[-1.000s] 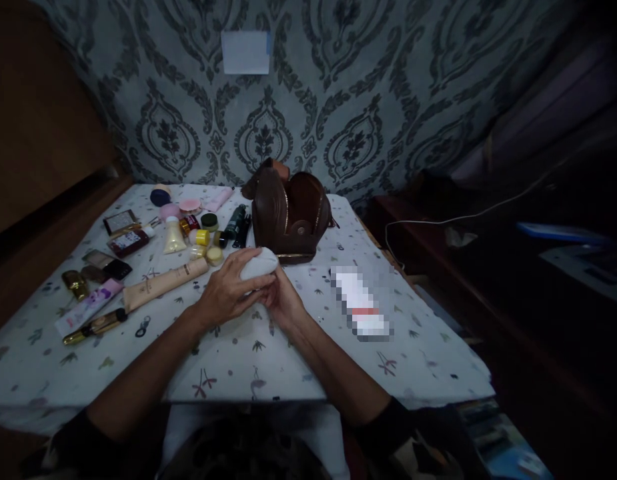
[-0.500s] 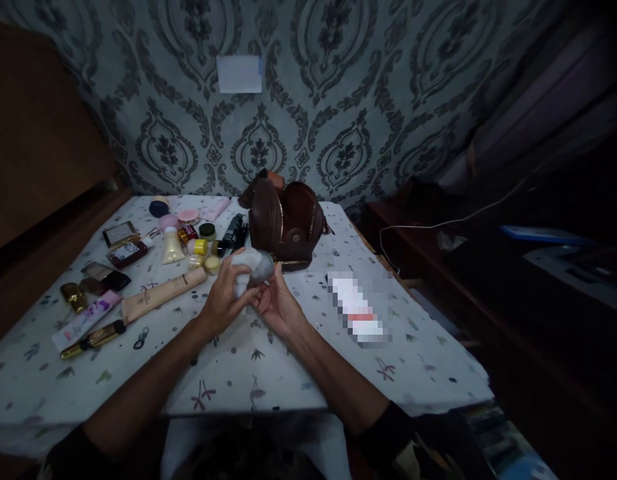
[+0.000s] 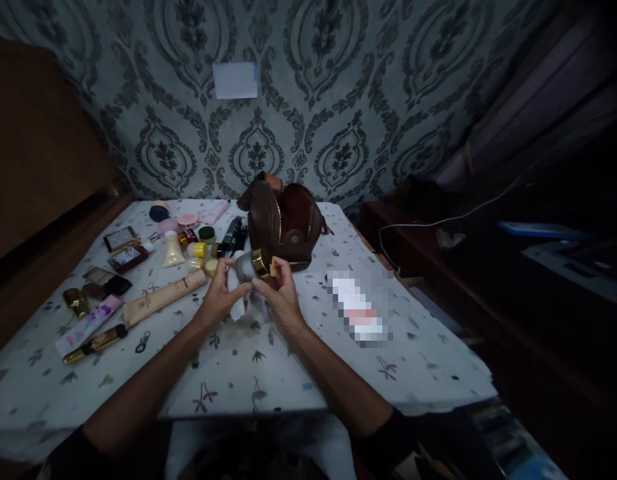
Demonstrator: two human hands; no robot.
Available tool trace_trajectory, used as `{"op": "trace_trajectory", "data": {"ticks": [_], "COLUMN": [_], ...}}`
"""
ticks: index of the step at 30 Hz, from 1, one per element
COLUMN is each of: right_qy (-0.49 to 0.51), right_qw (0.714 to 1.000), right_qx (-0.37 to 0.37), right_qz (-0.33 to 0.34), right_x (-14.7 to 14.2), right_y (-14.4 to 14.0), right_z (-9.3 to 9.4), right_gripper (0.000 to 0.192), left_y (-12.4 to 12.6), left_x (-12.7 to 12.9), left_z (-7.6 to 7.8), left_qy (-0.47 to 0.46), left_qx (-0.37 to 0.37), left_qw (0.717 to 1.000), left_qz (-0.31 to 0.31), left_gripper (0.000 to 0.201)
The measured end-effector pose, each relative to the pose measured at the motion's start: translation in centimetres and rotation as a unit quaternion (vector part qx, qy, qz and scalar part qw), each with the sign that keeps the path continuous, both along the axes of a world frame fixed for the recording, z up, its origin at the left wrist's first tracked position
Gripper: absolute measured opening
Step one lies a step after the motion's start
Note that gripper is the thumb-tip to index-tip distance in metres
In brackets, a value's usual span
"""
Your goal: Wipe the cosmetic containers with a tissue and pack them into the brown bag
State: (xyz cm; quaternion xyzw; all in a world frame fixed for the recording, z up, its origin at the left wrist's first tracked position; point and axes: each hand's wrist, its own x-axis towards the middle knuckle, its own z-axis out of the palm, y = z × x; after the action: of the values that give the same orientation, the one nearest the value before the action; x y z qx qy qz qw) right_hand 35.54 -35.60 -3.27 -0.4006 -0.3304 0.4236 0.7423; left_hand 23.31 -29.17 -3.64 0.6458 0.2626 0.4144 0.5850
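Hands hold jar before bag.

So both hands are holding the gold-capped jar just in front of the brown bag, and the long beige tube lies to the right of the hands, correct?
Not quite. The head view shows the long beige tube lying to the left of the hands, among the other cosmetics. The rest holds: the left hand and right hand hold the gold-capped jar just in front of the brown bag.

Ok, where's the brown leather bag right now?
In the head view the brown leather bag stands at the table's far middle, just behind both hands, with the cosmetics spread to its left.
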Motion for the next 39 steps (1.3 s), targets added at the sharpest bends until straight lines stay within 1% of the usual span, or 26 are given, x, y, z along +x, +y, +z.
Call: {"op": "trace_trajectory", "data": {"ticks": [2,3,6,8,9,10,11,12,14,15,16,17,18,21,23,26,29,31,35,37,38,39], "right_qy": [0.024,0.034,0.045,0.022,0.000,-0.029,-0.062,-0.097,-0.163,-0.191,-0.216,-0.239,-0.260,-0.290,-0.275,-0.228,-0.180,-0.162,-0.118,-0.095,-0.095,-0.103], "right_qw": [1.000,0.999,0.999,0.999,0.999,0.998,0.997,0.994,0.986,0.981,0.976,0.971,0.966,0.957,0.961,0.973,0.983,0.986,0.993,0.995,0.995,0.994], "right_qx": [0.006,0.006,-0.005,-0.018,-0.020,-0.023,-0.028,-0.034,-0.039,-0.033,-0.023,-0.014,-0.010,-0.023,-0.023,-0.014,-0.014,-0.016,-0.023,-0.018,-0.013,-0.009], "right_qz": [0.002,0.000,-0.020,-0.034,-0.039,-0.042,-0.041,-0.034,-0.016,-0.010,-0.007,-0.008,-0.011,-0.019,-0.023,-0.033,-0.039,-0.041,-0.014,-0.003,-0.007,-0.016], "right_x": [0.0,0.0,0.1,0.3,0.3,0.4,0.4,0.4,0.4,0.3,0.2,0.1,0.0,-0.3,-0.5,-0.6,-0.7,-0.7,-0.5,-0.4,-0.4,-0.3], "right_y": [0.1,0.1,0.3,0.4,0.4,0.4,0.3,0.3,0.2,0.2,0.2,0.2,0.3,0.3,0.3,0.3,0.3,0.3,0.3,0.1,0.0,-0.1], "right_z": [0.0,-0.1,-0.2,-0.3,-0.4,-0.5,-0.6,-0.8,-1.1,-1.3,-1.5,-1.7,-1.8,-2.0,-2.0,-1.7,-1.6,-1.6,-1.2,-0.9,-0.8,-0.7], "right_gripper": [0.057,0.056,0.055,0.055,0.055,0.054,0.054,0.052,0.050,0.049,0.048,0.046,0.045,0.045,0.048,0.052,0.063,0.068,0.066,0.066,0.066,0.065], "left_y": [0.2,0.3,0.1,-0.2,-0.3,-0.5,-0.6,-0.7,-0.8,-0.9,-0.8,-0.8,-0.7,-0.3,-0.2,-0.2,-0.5,-0.7,-0.6,-0.7,-0.8,-0.9], "left_x": [-0.1,-0.1,-0.5,-0.7,-0.9,-1.0,-1.1,-1.2,-1.2,-1.2,-1.1,-1.1,-1.1,-1.1,-1.2,-1.3,-1.2,-1.2,-0.8,-0.5,-0.3,-0.2], "left_z": [-0.2,-0.2,0.2,0.7,0.9,1.1,1.3,1.4,1.4,1.4,1.3,1.3,1.2,1.3,1.4,1.5,1.5,1.4,1.2,1.0,0.9,0.8], "left_qy": [0.017,0.027,0.054,0.058,0.058,0.062,0.072,0.088,0.126,0.142,0.152,0.156,0.156,0.143,0.138,0.130,0.122,0.115,0.079,0.063,0.057,0.049], "left_qx": [0.035,0.059,0.129,0.174,0.200,0.232,0.273,0.321,0.415,0.450,0.470,0.475,0.462,0.375,0.314,0.250,0.199,0.167,0.123,0.103,0.081,0.044], "left_qw": [0.999,0.997,0.983,0.965,0.956,0.948,0.940,0.930,0.899,0.881,0.869,0.866,0.873,0.915,0.938,0.958,0.971,0.977,0.979,0.982,0.985,0.987], "left_qz": [0.015,0.031,0.121,0.190,0.208,0.209,0.191,0.155,0.063,0.029,0.010,0.006,0.011,0.042,0.058,0.061,0.053,0.073,0.140,0.143,0.143,0.145], "left_gripper": [0.039,0.035,0.024,0.023,0.024,0.027,0.030,0.032,0.034,0.034,0.034,0.035,0.035,0.037,0.041,0.051,0.057,0.054,0.047,0.048,0.049,0.050]}}
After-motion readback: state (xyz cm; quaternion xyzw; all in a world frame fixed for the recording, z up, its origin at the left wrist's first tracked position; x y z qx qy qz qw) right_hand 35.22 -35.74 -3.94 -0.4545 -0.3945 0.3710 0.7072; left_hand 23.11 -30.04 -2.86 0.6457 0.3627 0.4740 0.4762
